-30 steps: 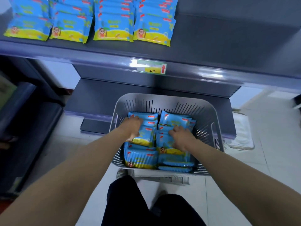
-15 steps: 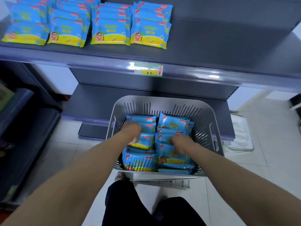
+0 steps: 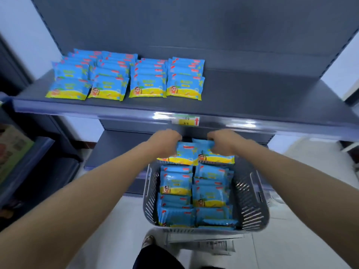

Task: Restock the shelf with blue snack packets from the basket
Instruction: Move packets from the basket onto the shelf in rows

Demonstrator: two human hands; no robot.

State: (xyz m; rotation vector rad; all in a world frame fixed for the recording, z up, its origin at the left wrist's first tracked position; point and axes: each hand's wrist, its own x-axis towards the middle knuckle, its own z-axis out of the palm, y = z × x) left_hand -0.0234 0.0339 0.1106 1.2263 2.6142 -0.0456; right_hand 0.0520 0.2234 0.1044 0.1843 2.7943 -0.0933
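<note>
A grey shelf [image 3: 252, 98] spans the upper half of the frame, and its right part is bare. A lower shelf [image 3: 120, 148] shows at centre left, partly behind the arms. Pale floor [image 3: 301, 239] fills the lower right. A grey slotted basket [image 3: 250, 200] stands at lower centre, in front of the lower shelf. It sits on a printed paper [image 3: 213, 245] that pokes out at its near edge.

At upper left, the shelf packets [image 3: 147, 80] lie in four overlapping rows running front to back, with their yellow ends toward the front edge. The basket packets [image 3: 209, 195] lie flat in two overlapping columns, leaving a gap along the basket's right wall.

Both hands are at frame centre, above the basket's far rim and just below the shelf's front edge. The left hand [image 3: 165, 141] grasps the top edge of the left packet [image 3: 184, 154], its fingers [image 3: 173, 135] curled over it. The right hand [image 3: 223, 141] grasps the right packet [image 3: 215, 159] the same way. The two held packets hang side by side, meeting in the middle, yellow ends down. They hide the basket's far rim.

A small tag [image 3: 186, 120] with a red arrow sits on the shelf's front edge, just above the hands.
</note>
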